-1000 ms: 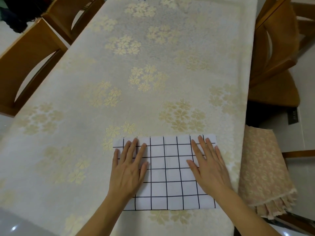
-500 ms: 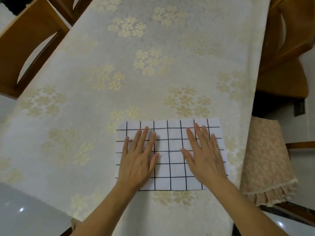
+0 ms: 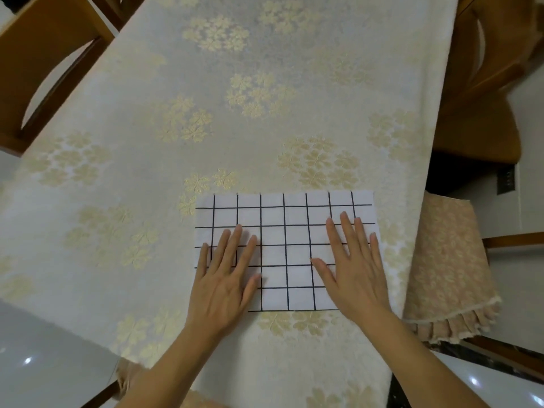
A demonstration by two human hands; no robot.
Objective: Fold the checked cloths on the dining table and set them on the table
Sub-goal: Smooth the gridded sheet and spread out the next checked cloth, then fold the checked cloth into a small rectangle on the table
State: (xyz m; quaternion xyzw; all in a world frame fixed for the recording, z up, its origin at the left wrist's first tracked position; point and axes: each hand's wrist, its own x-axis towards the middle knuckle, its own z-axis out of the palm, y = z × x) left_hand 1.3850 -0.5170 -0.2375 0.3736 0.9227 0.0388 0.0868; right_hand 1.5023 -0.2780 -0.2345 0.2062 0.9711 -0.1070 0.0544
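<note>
A wooden chair (image 3: 44,72) stands far left of the table (image 3: 265,98); the left hand (image 3: 225,278) lies flat, fingers straight, pressing the checked cloth (image 3: 287,231) at its left side, gripping nothing; the right hand (image 3: 354,266) presses its right side likewise, a cushioned seat (image 3: 447,260) just beyond

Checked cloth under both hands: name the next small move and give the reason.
Probably pinch one short edge and fold it over to the other. The checked cloth lies flat and smooth near the edge of the dining table, with the left hand and right hand pressing flat on it, fingers straight, so the smoothing looks finished.
</note>
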